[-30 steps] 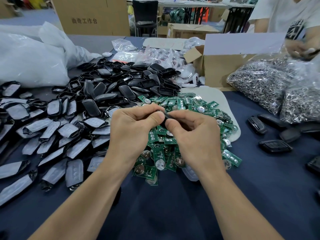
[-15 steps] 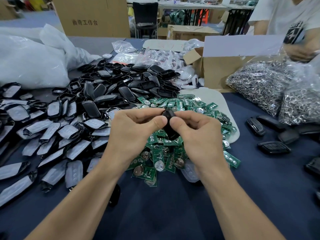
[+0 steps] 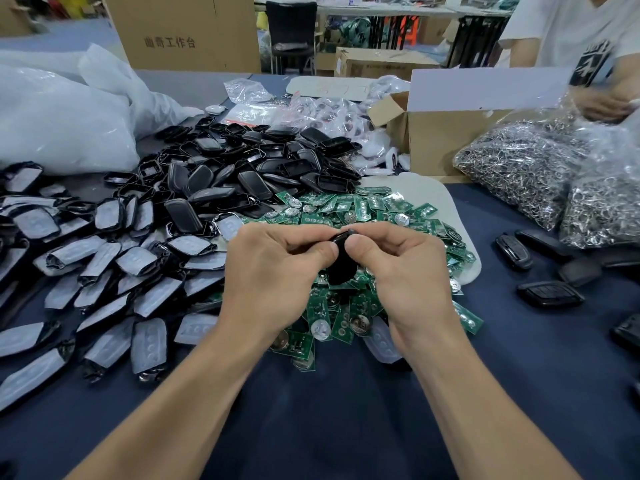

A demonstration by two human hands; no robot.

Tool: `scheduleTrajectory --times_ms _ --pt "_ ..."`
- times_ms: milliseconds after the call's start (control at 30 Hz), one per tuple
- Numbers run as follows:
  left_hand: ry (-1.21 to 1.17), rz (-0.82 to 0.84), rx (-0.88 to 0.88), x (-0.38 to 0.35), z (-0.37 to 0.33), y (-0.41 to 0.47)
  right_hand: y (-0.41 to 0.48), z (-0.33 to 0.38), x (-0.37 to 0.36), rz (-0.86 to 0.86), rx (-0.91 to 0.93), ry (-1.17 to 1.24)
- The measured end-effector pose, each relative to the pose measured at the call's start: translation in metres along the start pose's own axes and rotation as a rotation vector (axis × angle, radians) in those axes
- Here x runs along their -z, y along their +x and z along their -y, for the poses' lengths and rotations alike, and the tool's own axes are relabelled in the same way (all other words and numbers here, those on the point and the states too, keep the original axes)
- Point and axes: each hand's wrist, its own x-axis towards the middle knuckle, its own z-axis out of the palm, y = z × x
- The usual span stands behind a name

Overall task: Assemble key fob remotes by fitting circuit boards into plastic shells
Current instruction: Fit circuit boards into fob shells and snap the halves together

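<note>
Left hand [image 3: 273, 271] and right hand [image 3: 405, 275] pinch one black key fob shell [image 3: 341, 261] between curled thumbs and fingers, its lower end hanging below them, above the heap of green circuit boards [image 3: 363, 209]; black shells [image 3: 242, 168] lie beyond.

Bare forearms [image 3: 194, 393]; bare left hand [image 3: 273, 275], right hand [image 3: 412, 271]

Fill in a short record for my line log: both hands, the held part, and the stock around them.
Left hand: pinches the black fob near its top
Right hand: pinches the same fob opposite
Held over: the pile of green circuit boards
Left stock: heap of black shells
Right stock: closed fobs on the blue table, bagged metal rings behind
</note>
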Motion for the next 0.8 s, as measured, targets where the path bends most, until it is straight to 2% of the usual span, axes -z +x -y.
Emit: scheduleTrajectory --times_ms 167,367,500,633,800 --pt "-0.033 0.025 0.086 0.000 0.000 0.002 0.000 0.001 0.002 -0.015 -0.037 -0.007" --pt "-0.361 -0.022 0.382 -0.009 -0.002 0.002 0.002 0.003 0.006 -0.032 -0.098 0.029" --pt "-0.401 -0.026 0.363 -0.012 -0.002 0.000 0.004 0.003 0.008 -0.021 -0.102 0.036" --pt "-0.305 -0.005 0.257 -0.011 -0.002 -0.001 0.003 0.001 0.008 -0.021 -0.093 -0.006" --pt "-0.364 -0.010 0.284 -0.007 -0.001 0.001 0.000 0.001 0.006 0.027 -0.026 -0.069"
